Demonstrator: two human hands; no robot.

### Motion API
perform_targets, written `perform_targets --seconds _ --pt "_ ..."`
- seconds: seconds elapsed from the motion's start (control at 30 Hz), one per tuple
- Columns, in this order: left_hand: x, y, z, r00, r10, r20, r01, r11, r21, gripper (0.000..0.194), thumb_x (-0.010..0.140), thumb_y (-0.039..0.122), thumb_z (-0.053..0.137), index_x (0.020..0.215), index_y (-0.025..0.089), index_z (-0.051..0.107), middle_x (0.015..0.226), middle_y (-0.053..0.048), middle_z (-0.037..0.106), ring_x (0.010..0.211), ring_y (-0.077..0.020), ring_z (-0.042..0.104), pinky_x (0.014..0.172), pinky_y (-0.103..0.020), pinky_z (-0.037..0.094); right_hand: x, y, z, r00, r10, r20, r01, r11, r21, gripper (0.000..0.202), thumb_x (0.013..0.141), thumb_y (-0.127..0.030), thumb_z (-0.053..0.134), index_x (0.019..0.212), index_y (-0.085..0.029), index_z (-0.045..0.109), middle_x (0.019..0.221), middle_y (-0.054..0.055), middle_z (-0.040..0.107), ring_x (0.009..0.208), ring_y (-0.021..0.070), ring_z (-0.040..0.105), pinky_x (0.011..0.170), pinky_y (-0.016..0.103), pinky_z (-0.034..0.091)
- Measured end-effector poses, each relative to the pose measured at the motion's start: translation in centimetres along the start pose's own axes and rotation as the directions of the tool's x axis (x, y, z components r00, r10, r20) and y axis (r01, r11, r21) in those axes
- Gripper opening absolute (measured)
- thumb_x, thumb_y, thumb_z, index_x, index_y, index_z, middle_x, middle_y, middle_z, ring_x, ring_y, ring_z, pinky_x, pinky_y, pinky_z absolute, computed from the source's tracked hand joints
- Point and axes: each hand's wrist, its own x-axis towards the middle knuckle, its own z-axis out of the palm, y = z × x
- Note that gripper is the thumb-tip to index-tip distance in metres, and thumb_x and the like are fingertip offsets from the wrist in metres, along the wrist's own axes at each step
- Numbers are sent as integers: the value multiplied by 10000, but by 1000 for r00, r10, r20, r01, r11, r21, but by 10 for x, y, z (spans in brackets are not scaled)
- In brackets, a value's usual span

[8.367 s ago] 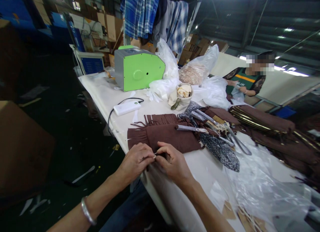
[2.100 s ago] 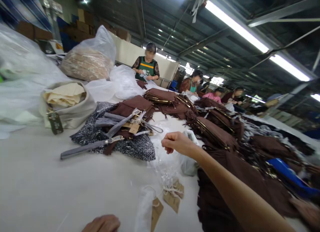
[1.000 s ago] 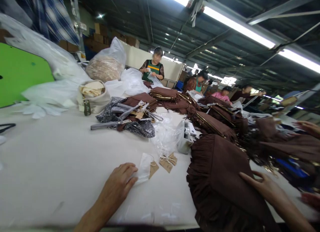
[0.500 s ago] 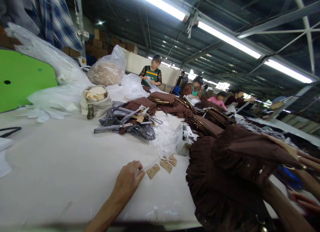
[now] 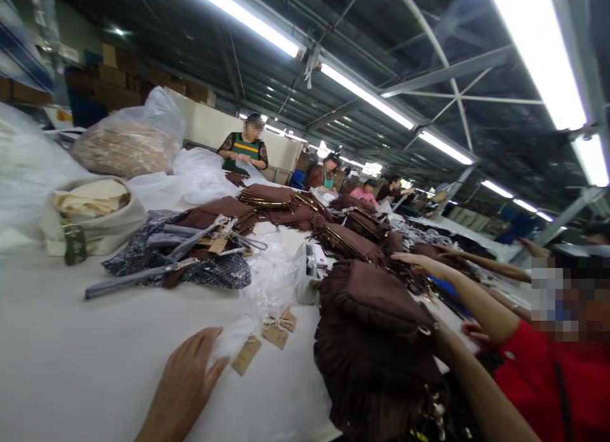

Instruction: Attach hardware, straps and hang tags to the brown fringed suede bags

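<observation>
My left hand (image 5: 188, 378) rests low over the white table, thumb and fingers apart. A crumpled translucent white piece (image 5: 231, 340) lies by its fingertips, next to a brown paper hang tag (image 5: 246, 354). More tags (image 5: 279, 329) with white strings lie just beyond. On the right, a dark brown fringed bag (image 5: 376, 328) with metal rings stands half upright at the table edge. My right hand's forearm (image 5: 481, 385) reaches in behind it; the bag covers the fingers, and the hand seems to grip it from the far side.
A clear plastic bag (image 5: 269, 277) and a small grey container (image 5: 307, 277) stand ahead. Left of them lie grey straps (image 5: 143, 277) on speckled fabric and a canvas bag (image 5: 98, 213). Brown bags (image 5: 352, 239) pile up behind. A person in red (image 5: 538, 372) reaches in from the right.
The view has turned right. My left hand's fingers have spread from a pinch. The fringed bag is more upright, and the co-worker's hand has come away from it.
</observation>
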Motion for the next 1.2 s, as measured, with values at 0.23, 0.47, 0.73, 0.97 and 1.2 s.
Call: perform_targets --seconds 0.23,0.47,0.73,0.97,1.2 --pt "1 -18 11 982 103 -157 -106 994 -10 477 894 579 401 1113 217 620 1135 -116 695 1019 -285 667 875 -417 549 -7 5 -4 929 -364 -65 339 909 -244 609 781 -232 530 1388 -256 496 1431 131 484 1264 317 518 1051 505 431" --pt "2 -21 11 981 144 -134 -149 988 -31 397 898 512 422 1096 243 637 1145 -97 693 1077 -288 644 933 -460 534 14 -32 -23 917 -395 62 398 916 -48 345 736 -204 565 1018 -266 755 1257 87 653 1264 310 508 1089 501 384" --pt "6 -18 0 972 65 -224 -85 993 -79 422 900 557 429 1076 256 666 1131 -72 699 1026 -260 676 871 -403 579 108 -165 -69 942 -149 -300 270 867 419 342 731 -428 643 952 -169 681 835 50 702 765 242 645 613 356 600" --pt "1 0 -32 962 -161 -219 52 899 -435 295 889 491 513 1014 279 677 1082 -27 712 994 -215 688 885 -323 574 124 -334 -69 923 -357 -141 348 626 698 269 708 -356 736 892 -165 694 905 47 704 735 178 661 561 317 636" --pt "-22 8 -129 927 -374 -17 214 568 -795 339 884 509 538 1022 230 673 964 -54 710 934 -231 658 815 -295 543 35 -459 28 772 -633 51 305 439 845 306 641 -391 811 833 -162 742 770 18 718 717 179 671 661 313 614"
